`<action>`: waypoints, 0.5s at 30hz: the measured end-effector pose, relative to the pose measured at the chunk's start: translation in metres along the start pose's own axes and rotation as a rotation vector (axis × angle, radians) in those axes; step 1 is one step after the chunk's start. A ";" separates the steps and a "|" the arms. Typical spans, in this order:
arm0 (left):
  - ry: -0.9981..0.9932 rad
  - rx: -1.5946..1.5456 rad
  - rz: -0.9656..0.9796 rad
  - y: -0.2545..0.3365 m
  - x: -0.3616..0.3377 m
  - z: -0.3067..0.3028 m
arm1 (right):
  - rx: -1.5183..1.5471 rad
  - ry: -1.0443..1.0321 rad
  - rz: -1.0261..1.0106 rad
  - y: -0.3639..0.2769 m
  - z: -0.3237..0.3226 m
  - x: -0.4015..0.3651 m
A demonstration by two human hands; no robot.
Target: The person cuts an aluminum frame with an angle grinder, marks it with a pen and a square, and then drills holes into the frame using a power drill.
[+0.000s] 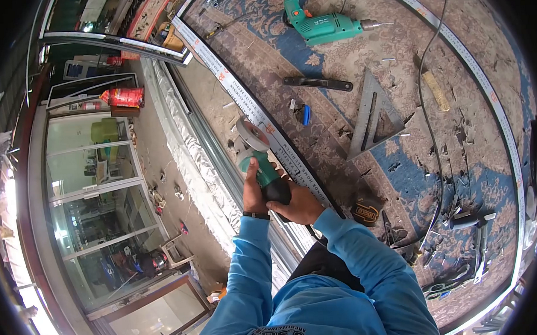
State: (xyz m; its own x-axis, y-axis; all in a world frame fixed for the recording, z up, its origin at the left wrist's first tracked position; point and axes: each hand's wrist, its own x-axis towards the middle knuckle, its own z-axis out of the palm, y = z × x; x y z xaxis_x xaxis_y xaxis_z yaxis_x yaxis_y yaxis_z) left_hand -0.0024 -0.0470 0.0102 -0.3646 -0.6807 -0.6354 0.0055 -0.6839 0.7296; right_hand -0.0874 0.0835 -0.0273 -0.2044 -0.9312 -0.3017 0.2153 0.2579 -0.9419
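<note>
Carpet-covered workbench (pixel 470 117) in a workshop; grinder (pixel 261 168) sits at the bench edge, disc just above a long metal strip (pixel 241 97); L hand (pixel 253 195) fingers closed round its body; R hand (pixel 300 207) clamped on the rear end; drill (pixel 325 26) & triangle square (pixel 374 112) lie well apart.

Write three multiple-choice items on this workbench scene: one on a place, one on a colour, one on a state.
1. Where does the drill lie? A on the floor; B on the carpeted table; C in a hand.
2. What colour are the sleeves? A red; B blue; C white.
3. How is the grinder held? A two-handed; B one-handed; C lying loose.
Answers: 1 B, it rests on the carpet. 2 B, both arms show blue. 3 A, left hand and right hand grip it.
</note>
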 end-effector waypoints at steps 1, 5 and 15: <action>0.004 0.000 -0.002 0.000 -0.001 0.001 | 0.005 0.000 -0.003 0.000 0.000 0.000; -0.018 0.006 0.000 0.003 -0.001 0.001 | 0.001 -0.007 -0.003 0.001 0.001 0.002; -0.023 0.036 0.018 0.007 0.004 -0.001 | -0.037 0.010 -0.004 0.004 0.005 0.009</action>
State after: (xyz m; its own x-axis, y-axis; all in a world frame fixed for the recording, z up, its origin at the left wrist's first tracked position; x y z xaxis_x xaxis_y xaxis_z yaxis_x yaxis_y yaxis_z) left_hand -0.0032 -0.0546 0.0127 -0.3860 -0.6861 -0.6167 -0.0208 -0.6618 0.7494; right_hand -0.0835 0.0754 -0.0332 -0.2147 -0.9299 -0.2988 0.1793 0.2632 -0.9479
